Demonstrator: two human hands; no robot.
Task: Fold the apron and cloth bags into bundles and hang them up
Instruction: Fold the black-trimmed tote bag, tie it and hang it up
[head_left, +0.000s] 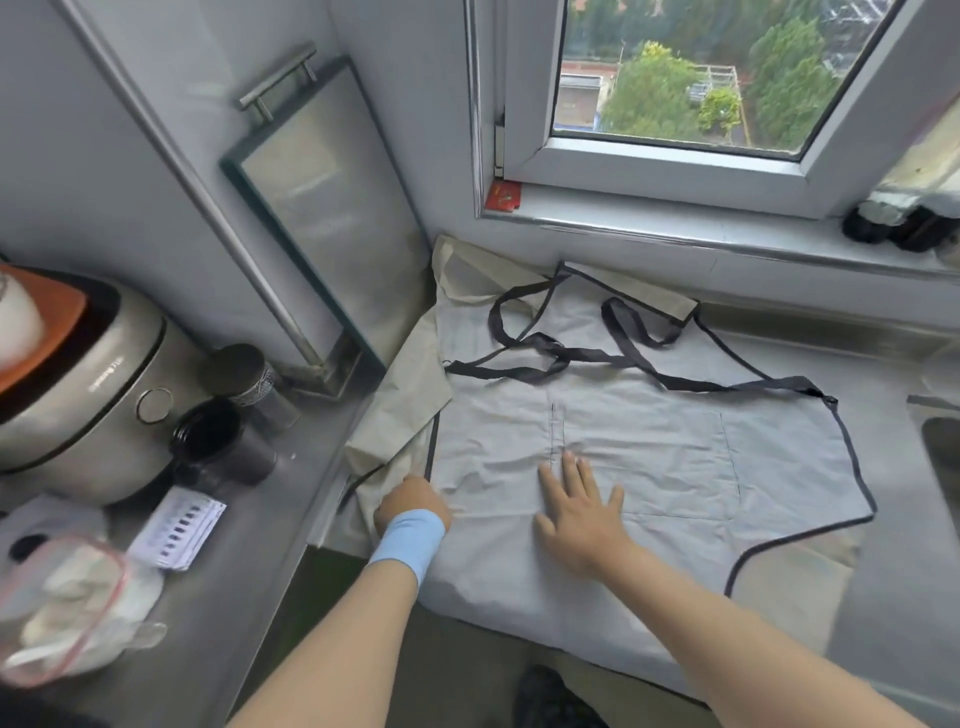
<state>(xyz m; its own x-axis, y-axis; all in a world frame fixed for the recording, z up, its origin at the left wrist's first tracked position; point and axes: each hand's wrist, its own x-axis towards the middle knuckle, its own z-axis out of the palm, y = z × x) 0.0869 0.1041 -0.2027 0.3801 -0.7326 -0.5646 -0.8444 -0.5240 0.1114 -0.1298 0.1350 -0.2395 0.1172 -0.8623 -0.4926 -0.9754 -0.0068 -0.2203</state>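
Your grey apron (649, 447) lies spread flat on the steel worktop (291, 483) below the window (675, 78), hem end hanging off the front edge toward you. Cream cloth bags (410, 395) sit under and just left of the apron, partly covered by it.

Your right hand (582, 512) is open, fingers spread, palm pressing flat near the apron's pocket stitching. Your left hand (413, 501), w/ a blue wristband (410, 540), is curled at the apron's left black-trimmed edge; looks closed on the edge, maybe w/ bag fabric too, but fingers are hidden so can't tell for sure.

Risks from here:
- If your left hand has both layers, folding drags a cloth bag into the apron bundle. Check you've got apron only.
- Black straps (571, 358) lie loose and looped across the apron's bib. Fold over them as is and they likely tangle or trail out of the bundle.
- Overhanging hem could pull the apron off the worktop once your right hand lifts.
- Dark jars (223, 452) stand left of the apron; a wide sweep w/ the left edge may knock them.
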